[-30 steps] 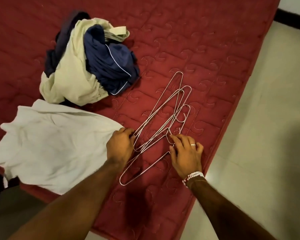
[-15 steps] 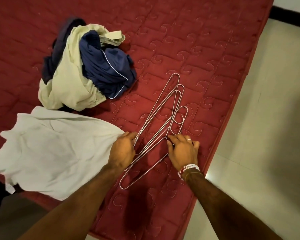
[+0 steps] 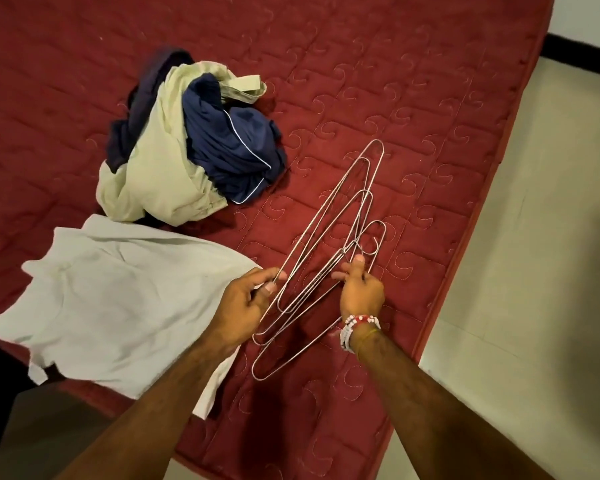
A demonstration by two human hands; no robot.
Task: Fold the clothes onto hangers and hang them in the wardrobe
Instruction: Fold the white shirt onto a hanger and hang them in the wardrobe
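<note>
Where red quilted bed (image 3: 361, 64) meets pale floor (image 3: 534, 271), I log wire hangers (image 3: 342, 251). Fingers of left hand (image 3: 243, 303), right hand (image 3: 361, 294) pinch them.

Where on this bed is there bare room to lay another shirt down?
The widest bare stretch of mattress lies beyond the pile of clothes and the hangers, toward the far edge. A narrower strip runs between the hangers and the edge by the floor. The near side is crowded: pale shirt, left hand and right hand gripping hangers.
</note>
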